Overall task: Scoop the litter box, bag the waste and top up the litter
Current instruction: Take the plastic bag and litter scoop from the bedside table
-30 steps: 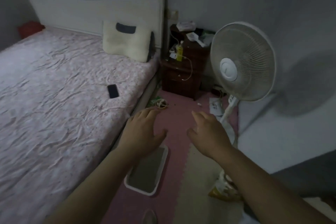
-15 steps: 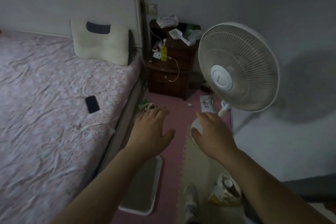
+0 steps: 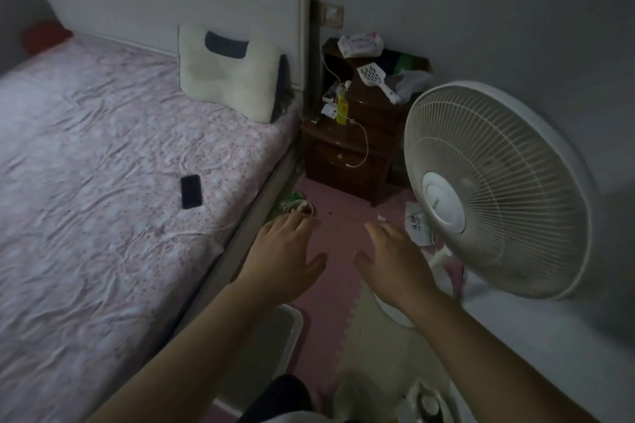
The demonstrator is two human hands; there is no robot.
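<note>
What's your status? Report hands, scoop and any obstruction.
Left hand and right hand open, empty. Litter scoop untouched on nightstand. Fan crowds the right side.

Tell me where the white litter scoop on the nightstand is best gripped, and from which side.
Probably by the handle of the scoop: it sticks out toward the fan, past the nightstand edge, while the slotted head lies farther back. Come from the front, grip around the handle end.
</note>
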